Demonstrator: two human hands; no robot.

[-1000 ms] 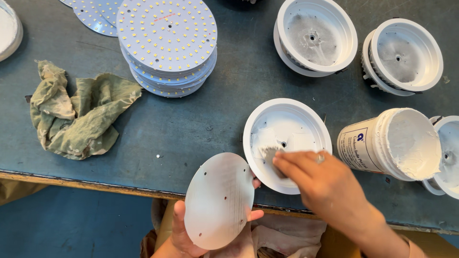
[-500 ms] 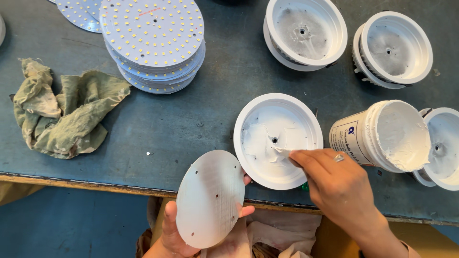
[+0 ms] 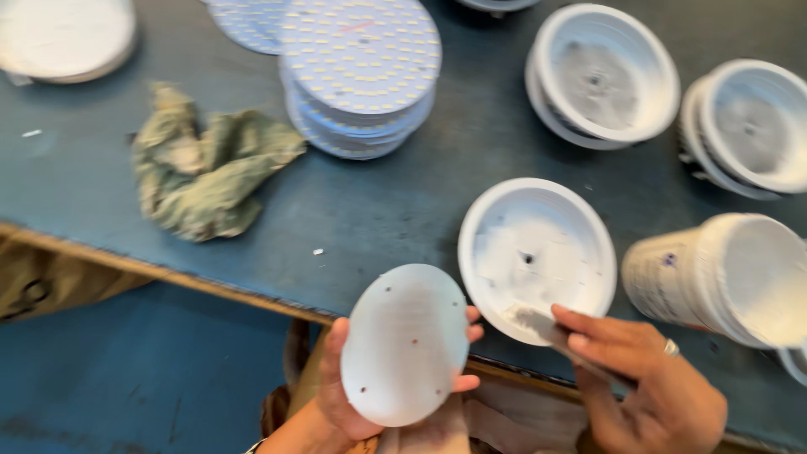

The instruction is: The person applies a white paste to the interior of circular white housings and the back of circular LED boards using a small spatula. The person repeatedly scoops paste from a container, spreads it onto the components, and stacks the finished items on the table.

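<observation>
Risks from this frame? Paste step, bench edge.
1. The white round housing being pasted sits right at the bench edge, partly over it; pressure from the small brush in the right hand might tip it off.
2. The paste tub lies on its side, open, beside that hand; it may roll or smear.
3. The left hand grips the white disc only by its rim, off the bench; it could slip.

White cylindrical tub (image 3: 714, 277) lying sideways at right table edge; pale label (image 3: 664, 273) on side, possibly a blue mark, blurred.
</observation>
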